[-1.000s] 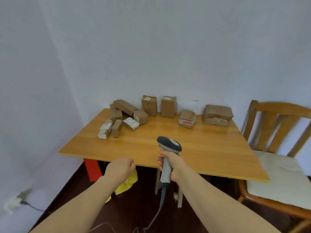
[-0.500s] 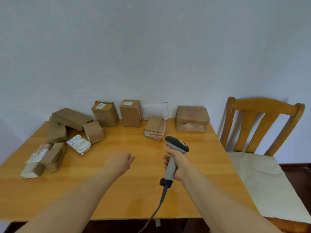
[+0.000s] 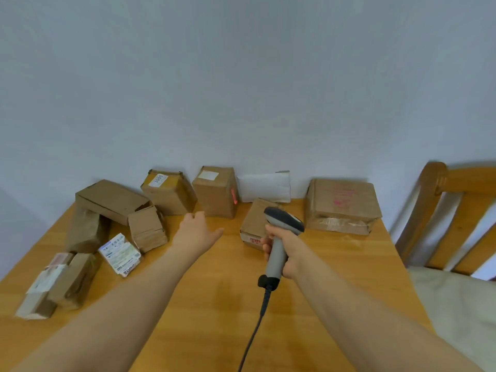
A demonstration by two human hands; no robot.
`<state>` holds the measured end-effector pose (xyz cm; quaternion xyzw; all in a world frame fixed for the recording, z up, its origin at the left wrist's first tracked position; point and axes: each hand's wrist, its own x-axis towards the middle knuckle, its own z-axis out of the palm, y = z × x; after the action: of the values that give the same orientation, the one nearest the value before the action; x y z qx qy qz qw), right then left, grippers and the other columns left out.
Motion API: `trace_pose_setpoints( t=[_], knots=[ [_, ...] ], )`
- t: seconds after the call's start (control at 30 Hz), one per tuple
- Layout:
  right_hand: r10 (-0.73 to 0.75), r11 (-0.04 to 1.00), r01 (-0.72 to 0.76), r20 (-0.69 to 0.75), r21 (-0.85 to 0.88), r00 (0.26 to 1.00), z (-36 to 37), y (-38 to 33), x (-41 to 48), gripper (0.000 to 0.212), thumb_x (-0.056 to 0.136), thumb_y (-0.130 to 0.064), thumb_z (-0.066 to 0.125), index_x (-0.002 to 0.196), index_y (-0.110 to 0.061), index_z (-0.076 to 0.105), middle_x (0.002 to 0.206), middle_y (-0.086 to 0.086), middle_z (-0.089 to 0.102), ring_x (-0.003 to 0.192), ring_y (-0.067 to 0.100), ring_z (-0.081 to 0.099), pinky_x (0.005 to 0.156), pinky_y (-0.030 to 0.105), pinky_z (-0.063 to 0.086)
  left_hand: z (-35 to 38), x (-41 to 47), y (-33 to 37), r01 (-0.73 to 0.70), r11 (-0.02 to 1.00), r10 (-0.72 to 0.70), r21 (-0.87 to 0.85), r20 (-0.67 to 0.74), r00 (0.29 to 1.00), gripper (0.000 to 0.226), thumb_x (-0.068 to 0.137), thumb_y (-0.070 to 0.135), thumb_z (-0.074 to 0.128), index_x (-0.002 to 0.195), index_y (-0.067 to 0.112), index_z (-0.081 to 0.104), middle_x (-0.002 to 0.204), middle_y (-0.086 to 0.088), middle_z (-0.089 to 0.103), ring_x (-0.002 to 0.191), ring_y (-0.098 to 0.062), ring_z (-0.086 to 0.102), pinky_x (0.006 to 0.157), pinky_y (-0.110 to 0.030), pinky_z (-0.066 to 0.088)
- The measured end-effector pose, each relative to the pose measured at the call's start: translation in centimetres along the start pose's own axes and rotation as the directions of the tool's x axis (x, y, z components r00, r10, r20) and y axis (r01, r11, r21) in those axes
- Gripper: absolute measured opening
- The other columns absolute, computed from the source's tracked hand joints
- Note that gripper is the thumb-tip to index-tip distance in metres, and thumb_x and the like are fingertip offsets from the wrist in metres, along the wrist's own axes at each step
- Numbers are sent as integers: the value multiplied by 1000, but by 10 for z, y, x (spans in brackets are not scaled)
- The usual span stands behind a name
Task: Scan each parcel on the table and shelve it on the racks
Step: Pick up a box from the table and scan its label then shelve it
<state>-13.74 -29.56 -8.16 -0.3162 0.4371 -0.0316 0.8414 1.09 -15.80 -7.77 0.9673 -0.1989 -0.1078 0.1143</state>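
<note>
Right hand (image 3: 289, 254) grip curled round grey scanner (image 3: 275, 260), left hand (image 3: 196, 232) spread near boxy cardboard parcel (image 3: 214, 196)

Left grip (image 3: 197, 233) stretched forward, fingers relaxed (thumb out); right grip (image 3: 290, 249) clasps the scanner (image 3: 283, 218)

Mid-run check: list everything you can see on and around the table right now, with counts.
table: one, light wood, against the wall
left-cluster parcels: six, brown cardboard, some with white labels, table's left part
back-row boxes: two, brown, white label on top, back middle
white mailer: one, white, leaning on the wall
small box: one, brown with red print, in front of the mailer
large box: one, brown with pink print, back right
scanner: one, grey with dark head, corded, held above the table
chair: one, wood with pale cushion, right of table
left hand: open, reaching toward the back-row boxes
right hand: grips the scanner handle
</note>
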Motion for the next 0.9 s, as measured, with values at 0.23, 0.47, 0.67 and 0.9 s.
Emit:
trace_pose_setpoints(
  t=[0.23,0.47,0.67,0.9],
  knots=[
    [-13,998,16,-58,53,998,29,-41,53,16,83,-19,74,83,-8,63,66,7,66,54,15,58,52,26,50,-2,119,32,119,985,-122,-125,-18,992,116,76,67,64,153,6,1,156,-22,12,145,-38,11,115,-50,23],
    [19,999,-17,-72,37,997,46,-47,98,25,80,-20,76,99,-8,64,68,7,68,49,13,61,50,23,51,2,199,36,255,951,-234,-175,134,963,141,63,69,74,150,7,-17,157,-25,-8,146,-38,-7,116,-51,10],
    [50,998,-47,-63,49,997,43,-38,104,16,82,-19,74,87,-8,63,68,7,67,54,15,59,56,28,50,9,184,21,253,946,-233,-201,120,965,139,63,61,78,151,9,-16,152,-24,12,141,-40,13,115,-44,18],
    [101,993,-102,-23,-61,995,34,-10,86,15,85,-18,72,80,-7,63,65,7,65,53,15,57,58,28,48,38,70,-28,181,936,-152,-301,117,981,154,56,56,86,140,25,-39,145,-21,15,136,-43,23,111,-52,25]
  ],
)
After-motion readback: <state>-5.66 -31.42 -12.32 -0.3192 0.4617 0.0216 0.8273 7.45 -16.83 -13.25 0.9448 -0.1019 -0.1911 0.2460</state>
